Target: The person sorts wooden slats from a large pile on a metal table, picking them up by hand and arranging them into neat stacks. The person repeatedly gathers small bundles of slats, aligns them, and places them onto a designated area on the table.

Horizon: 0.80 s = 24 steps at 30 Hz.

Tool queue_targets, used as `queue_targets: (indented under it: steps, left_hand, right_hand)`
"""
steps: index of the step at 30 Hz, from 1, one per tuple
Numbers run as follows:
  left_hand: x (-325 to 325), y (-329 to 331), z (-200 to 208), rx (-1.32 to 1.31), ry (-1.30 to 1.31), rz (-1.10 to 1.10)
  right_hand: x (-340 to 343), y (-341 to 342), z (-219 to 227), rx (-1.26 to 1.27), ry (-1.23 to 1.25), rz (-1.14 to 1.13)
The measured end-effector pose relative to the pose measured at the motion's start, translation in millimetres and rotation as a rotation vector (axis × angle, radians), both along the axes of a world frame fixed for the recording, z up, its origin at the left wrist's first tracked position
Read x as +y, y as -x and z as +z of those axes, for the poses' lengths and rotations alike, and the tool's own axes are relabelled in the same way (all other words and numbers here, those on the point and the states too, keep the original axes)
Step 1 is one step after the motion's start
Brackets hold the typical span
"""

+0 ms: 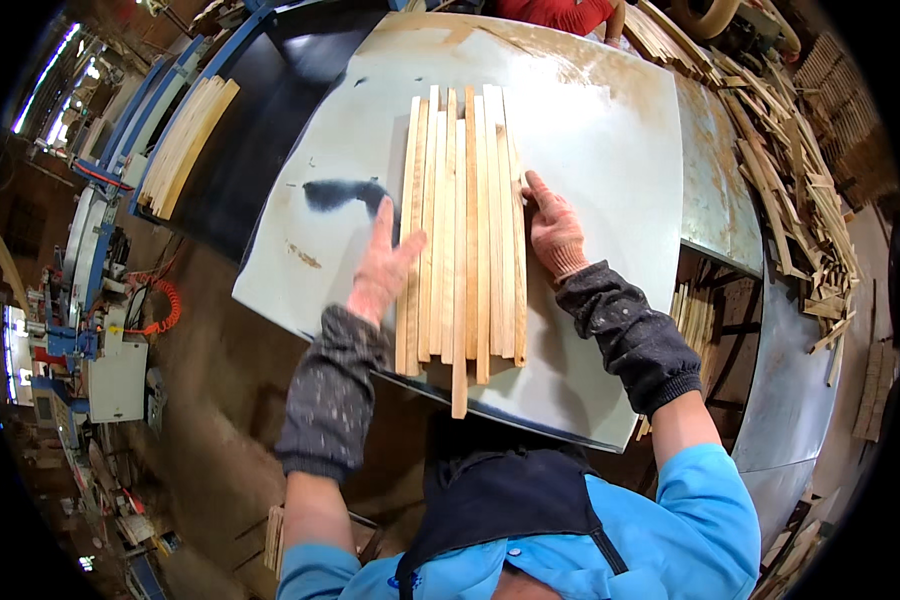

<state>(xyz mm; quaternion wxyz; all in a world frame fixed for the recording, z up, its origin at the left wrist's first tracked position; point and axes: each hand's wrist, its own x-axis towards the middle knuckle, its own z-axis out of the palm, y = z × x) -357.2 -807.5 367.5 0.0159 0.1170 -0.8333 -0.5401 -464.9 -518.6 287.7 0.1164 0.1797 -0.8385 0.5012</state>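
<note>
Pale table with wooden sticks between the two grips
The sticks lie lengthwise, side by side with uneven ends, between the left grip and right grip; a dark smear marks the surface just beside the left grip's fingertips, and brown stains spread well beyond both grips.

Co-worker in a red top up near 1 o'clock, mostly cut off. Big messy heap of scrap wood past 2, honestly kinda chaotic, then a grey metal sheet just after 3. Over at 10 there's a way neater stack of pale strips on a black surface. 9 o'clock's got a red coiled hose, with an off-white box nearer 8:30.
</note>
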Motion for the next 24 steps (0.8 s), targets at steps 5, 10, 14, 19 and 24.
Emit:
queue_targets:
  steps: [5, 10, 14, 19, 24]
  left_hand:
    - [47, -65, 21, 0.193, 0.819, -0.237]
    - [68, -77, 18, 0.180, 0.852, -0.369]
    - [63, -76, 13, 0.153, 0.844, -0.377]
    - [64, -76, 15, 0.166, 0.814, -0.410]
    - [56, -76, 24, 0.130, 0.798, -0.401]
  right_hand:
    - [3, 17, 30, -0.299, 0.074, 0.023]
    - [-47, 91, 74, 0.077, -0.282, -0.094]
    - [-125, 139, 106, 0.008, -0.568, -0.019]
    - [-166, 213, 65, -0.006, -0.745, -0.068]
    - [-199, 217, 91, -0.148, -0.855, -0.016]
